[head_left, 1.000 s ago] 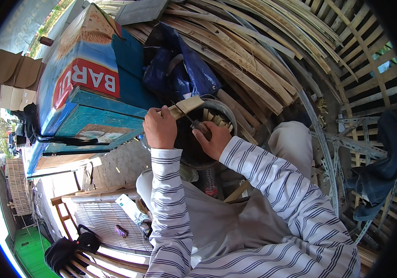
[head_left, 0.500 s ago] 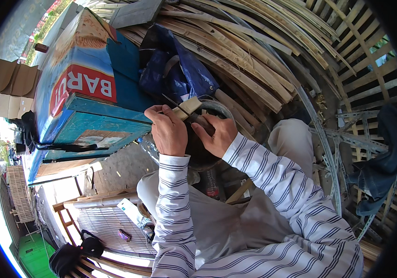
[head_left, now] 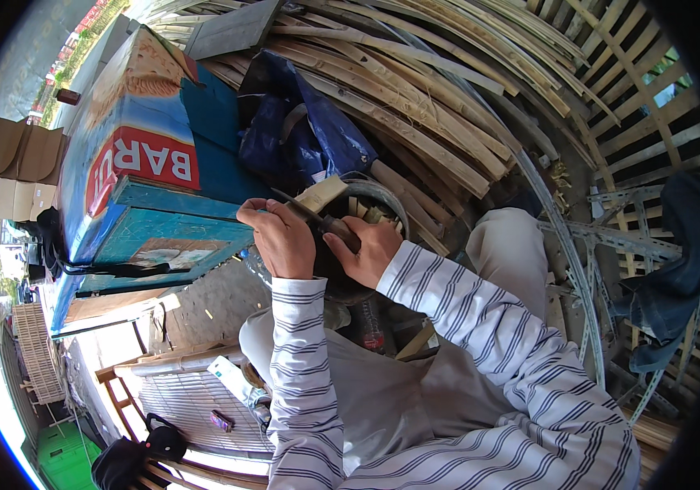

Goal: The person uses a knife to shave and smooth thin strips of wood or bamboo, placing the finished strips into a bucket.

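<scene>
My left hand (head_left: pixel 279 237) grips a short pale piece of bamboo (head_left: pixel 323 193) over a dark round bucket (head_left: pixel 382 196). My right hand (head_left: pixel 366 249) is closed around the dark handle of a knife (head_left: pixel 317 216), whose blade runs up and left against the bamboo piece, close to my left fingers. Both hands sit side by side just above the bucket, which holds several more cut pieces. My striped sleeves come up from the lower edge.
A blue painted box (head_left: pixel 150 192) with a red panel stands to the left. A dark blue plastic sheet (head_left: pixel 301 131) lies on a heap of long bamboo strips (head_left: pixel 448 98). A wooden lattice (head_left: pixel 652 122) is at right, with jeans (head_left: pixel 672 286) hanging on it. A bench (head_left: pixel 178 400) is below.
Both hands have stayed over the bucket. The bamboo piece and knife have shifted slightly between my hands, and the view has tilted a little.
</scene>
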Motion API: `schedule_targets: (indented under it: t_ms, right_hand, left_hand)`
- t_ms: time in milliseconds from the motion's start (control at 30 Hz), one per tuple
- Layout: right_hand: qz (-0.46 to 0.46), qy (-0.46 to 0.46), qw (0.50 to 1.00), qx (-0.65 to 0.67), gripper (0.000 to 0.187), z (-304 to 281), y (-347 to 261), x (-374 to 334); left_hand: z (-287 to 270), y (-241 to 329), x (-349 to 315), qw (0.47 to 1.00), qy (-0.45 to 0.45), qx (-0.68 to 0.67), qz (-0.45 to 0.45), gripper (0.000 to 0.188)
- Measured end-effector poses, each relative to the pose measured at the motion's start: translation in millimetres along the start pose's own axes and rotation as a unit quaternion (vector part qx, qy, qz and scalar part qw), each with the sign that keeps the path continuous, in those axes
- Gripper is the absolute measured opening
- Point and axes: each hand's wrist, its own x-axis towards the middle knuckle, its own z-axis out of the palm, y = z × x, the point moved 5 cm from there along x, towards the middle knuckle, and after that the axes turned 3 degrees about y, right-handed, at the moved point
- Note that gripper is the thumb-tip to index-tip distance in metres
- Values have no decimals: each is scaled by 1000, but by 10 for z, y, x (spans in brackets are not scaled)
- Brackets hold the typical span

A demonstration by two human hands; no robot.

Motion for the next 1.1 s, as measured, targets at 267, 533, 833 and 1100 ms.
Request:
schedule_targets:
  t_ms: [267, 533, 833, 1100]
  right_hand:
    - [14, -8, 1000, -6, 46, 73, 87, 46]
    - [28, -32, 999, -13, 44, 54, 42, 5]
    - [90, 24, 996, -15, 44, 73, 312, 47]
    - [88, 17, 996, -6, 49, 127, 398, 139]
  left_hand:
    - [-11, -62, -13, 1000, 17, 6, -10, 20]
    - [-19, -61, -2, 1000, 20, 8, -6, 21]
    - [46, 43, -71, 1000, 13, 9, -10, 20]
    - [44, 111, -45, 1000, 2, -3, -25, 19]
